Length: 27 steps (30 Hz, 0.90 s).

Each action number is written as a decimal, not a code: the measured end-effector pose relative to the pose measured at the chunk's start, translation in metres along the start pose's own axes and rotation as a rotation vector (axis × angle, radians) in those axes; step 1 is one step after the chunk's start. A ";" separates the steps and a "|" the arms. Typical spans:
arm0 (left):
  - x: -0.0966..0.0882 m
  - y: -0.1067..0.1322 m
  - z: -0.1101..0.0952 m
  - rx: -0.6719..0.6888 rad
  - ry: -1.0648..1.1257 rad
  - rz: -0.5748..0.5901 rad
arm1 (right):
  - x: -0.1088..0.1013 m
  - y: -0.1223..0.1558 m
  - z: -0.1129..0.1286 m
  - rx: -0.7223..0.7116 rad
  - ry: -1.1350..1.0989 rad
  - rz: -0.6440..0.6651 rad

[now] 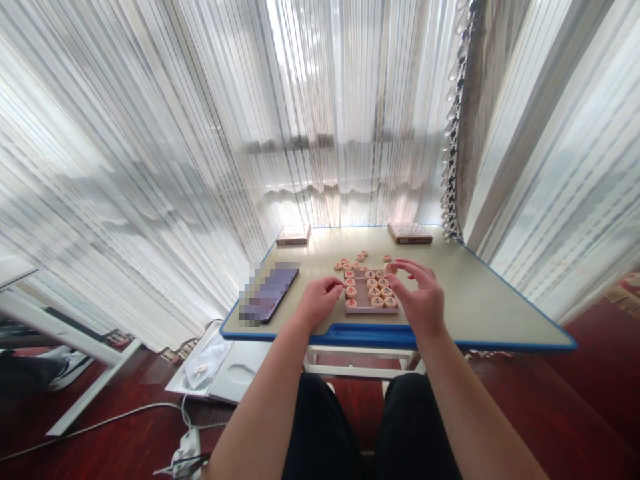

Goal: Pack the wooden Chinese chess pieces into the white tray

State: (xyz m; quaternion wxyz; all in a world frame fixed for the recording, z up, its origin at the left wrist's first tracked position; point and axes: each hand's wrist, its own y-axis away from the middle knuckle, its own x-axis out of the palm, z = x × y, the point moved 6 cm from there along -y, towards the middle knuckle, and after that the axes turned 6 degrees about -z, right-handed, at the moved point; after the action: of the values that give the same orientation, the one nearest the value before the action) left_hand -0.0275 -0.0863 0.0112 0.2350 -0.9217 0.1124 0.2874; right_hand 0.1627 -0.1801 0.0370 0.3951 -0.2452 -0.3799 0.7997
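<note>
A shallow tray (371,309) sits on the beige desk (475,293) in front of me, filled with several round wooden chess discs (373,288) marked in red or dark characters. More loose discs (353,261) lie just behind it. My left hand (320,300) rests curled at the tray's left edge, fingers closed against the discs there. My right hand (423,293) hovers over the tray's right side, thumb and forefinger pinching one disc (391,269) above the back right corner.
A dark phone (270,297) lies on the desk's left part. Two flat boxes (293,234) (410,232) stand at the far edge by the sheer curtains. The desk has a blue rim (370,335). Cables and white packaging (220,363) lie on the floor at left.
</note>
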 end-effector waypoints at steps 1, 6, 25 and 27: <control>0.000 0.000 0.001 -0.012 0.004 0.001 | -0.001 -0.001 -0.003 0.031 -0.006 -0.008; 0.001 -0.001 0.003 0.009 0.053 0.008 | 0.012 0.003 0.003 -0.046 -0.020 0.151; -0.005 0.010 -0.012 0.095 0.019 -0.003 | 0.050 0.031 0.027 -0.379 0.142 0.479; -0.006 0.011 -0.017 0.141 -0.002 -0.011 | 0.050 0.031 0.027 -0.370 0.150 0.490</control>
State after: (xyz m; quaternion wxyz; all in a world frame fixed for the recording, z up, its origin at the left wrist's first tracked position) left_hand -0.0284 -0.1038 0.0233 0.3012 -0.9031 0.1269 0.2784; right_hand 0.1013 -0.1627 0.0236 0.1662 -0.4556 -0.4183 0.7680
